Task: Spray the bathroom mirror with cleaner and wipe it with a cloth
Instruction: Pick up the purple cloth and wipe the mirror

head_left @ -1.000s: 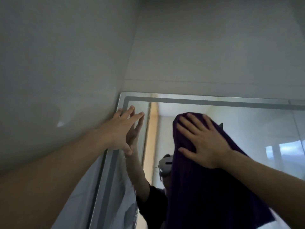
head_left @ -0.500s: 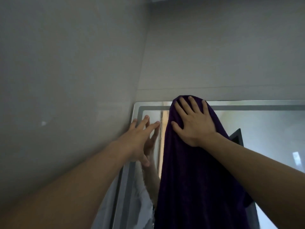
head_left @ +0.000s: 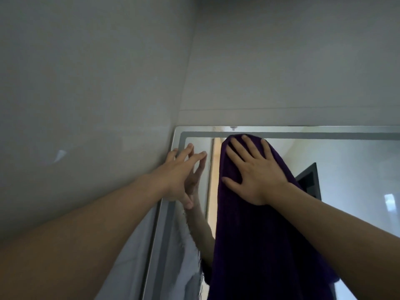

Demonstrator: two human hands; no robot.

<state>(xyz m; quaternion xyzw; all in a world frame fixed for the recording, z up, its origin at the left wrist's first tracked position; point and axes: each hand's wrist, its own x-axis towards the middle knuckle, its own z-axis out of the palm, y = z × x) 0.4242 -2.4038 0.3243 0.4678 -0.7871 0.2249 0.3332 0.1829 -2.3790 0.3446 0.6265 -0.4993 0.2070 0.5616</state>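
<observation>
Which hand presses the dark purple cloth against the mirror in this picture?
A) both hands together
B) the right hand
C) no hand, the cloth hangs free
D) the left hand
B: the right hand lies flat with spread fingers on the dark purple cloth near the mirror's top edge, while the left hand rests bare by the left frame.

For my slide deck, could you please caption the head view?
Right hand presses a purple cloth flat near the mirror top edge; left hand braces its upper-left corner.
</observation>
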